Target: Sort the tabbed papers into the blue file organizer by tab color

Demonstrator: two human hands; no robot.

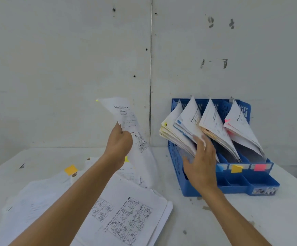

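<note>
Roughly midway: organizer (261, 185) well filled, pile (126, 210) remaining. Left hand (120, 141) grips a sheet (124, 112); right hand (201, 162), fingers straight, presses filed papers (176, 132).

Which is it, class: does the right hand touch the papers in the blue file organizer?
Touching. The head view shows the right hand, fingers straight, pressed against the papers standing in the blue file organizer, with no gap.
</note>
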